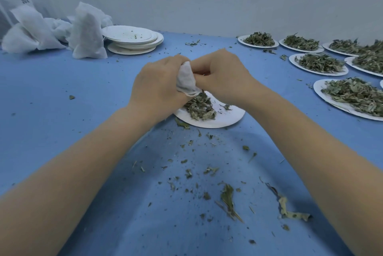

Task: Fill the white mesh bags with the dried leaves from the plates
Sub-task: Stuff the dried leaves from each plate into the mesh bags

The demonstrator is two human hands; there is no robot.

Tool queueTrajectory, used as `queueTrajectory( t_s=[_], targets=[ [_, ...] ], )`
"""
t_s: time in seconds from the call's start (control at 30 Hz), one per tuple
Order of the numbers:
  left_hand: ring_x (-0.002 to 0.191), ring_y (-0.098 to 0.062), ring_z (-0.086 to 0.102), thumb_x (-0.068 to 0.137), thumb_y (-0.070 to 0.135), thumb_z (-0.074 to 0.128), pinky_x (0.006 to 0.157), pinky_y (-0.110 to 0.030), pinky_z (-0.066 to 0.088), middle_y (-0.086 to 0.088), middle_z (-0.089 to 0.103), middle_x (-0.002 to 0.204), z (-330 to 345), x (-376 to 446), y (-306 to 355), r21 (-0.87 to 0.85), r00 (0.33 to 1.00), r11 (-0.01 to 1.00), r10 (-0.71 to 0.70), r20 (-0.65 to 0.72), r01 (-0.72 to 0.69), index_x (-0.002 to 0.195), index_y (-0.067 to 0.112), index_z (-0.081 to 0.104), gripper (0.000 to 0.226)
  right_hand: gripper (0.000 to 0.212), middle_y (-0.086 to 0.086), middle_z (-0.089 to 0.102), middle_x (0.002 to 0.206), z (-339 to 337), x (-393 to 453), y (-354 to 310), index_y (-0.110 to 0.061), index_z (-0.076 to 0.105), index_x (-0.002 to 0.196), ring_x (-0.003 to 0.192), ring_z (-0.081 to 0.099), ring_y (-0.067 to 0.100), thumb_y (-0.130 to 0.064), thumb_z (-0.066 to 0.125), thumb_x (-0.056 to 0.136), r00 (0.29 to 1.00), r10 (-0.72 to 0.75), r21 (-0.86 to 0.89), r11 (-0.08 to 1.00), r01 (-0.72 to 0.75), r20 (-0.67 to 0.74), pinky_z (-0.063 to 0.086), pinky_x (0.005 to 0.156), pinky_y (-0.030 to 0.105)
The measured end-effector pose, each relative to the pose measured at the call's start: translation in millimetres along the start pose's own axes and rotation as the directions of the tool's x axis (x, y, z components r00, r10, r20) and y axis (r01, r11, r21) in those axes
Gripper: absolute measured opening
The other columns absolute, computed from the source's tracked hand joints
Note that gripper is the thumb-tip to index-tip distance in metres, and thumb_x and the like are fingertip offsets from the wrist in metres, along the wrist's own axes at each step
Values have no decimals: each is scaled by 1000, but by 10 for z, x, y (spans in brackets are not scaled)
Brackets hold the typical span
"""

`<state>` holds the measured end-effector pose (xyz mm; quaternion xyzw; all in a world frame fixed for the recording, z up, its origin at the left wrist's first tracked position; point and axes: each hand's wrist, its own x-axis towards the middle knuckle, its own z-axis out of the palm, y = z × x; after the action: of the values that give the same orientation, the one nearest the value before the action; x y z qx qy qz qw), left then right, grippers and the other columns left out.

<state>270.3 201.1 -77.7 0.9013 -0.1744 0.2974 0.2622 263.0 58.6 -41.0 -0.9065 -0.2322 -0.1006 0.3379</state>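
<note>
A white mesh bag (186,80) hangs between my two hands above a white plate (228,118) at the table's middle. My left hand (157,83) grips the bag's left side. My right hand (223,77) pinches its right edge, fingers curled at the mouth. A heap of dried green leaves (200,107) lies on the plate right under the bag, and some leaves touch the bag's lower end. Whether leaves are inside the bag is hidden.
Several plates heaped with leaves (352,94) line the right side. A stack of empty plates (132,38) stands at the back left beside filled and crumpled mesh bags (87,32). Loose leaf scraps (228,199) litter the blue table near me. A white wall runs behind.
</note>
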Motion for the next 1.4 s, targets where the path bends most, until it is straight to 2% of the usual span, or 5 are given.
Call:
queueTrajectory(
  t_s=[0.2,0.4,1.07,1.27,1.4],
  targets=[
    [93,-26,57,75,44,65,70,-29,37,-2,64,104,-47,31,-59,58,998,997,-48,47,45,116,19,53,49,18,-7,73,88,-49,17,192,-24,71,97,81,67,4,-14,57,92,994,101,406,911,-71,-52,54,78,21],
    [99,-28,54,71,36,70,78,-37,44,-2,61,112,-83,49,-152,50,997,996,-80,16,79,121,19,50,56,41,0,56,121,155,29,336,-26,54,130,98,54,15,-44,45,95,964,233,-281,941,-190,126,35,73,23],
    [95,-26,53,71,23,72,71,-31,39,-3,60,110,-29,31,-228,94,989,990,-114,91,105,115,18,51,49,18,3,70,94,-260,32,198,-22,72,103,86,60,16,-24,66,86,998,-19,-242,970,5,-55,43,81,26],
    [91,-25,54,71,33,70,72,-34,40,-4,61,102,11,11,-88,62,993,996,-64,95,58,110,15,55,45,15,6,67,80,-53,52,64,-14,73,92,75,55,22,-19,60,85,990,-135,-433,895,105,-41,32,63,12],
    [87,-21,52,67,45,66,70,-34,41,2,58,94,14,14,-58,33,988,994,-108,113,105,108,16,56,52,19,-5,71,89,-56,15,42,-20,70,101,87,64,8,-16,65,83,997,-23,-129,992,13,-72,46,84,19]
  ],
)
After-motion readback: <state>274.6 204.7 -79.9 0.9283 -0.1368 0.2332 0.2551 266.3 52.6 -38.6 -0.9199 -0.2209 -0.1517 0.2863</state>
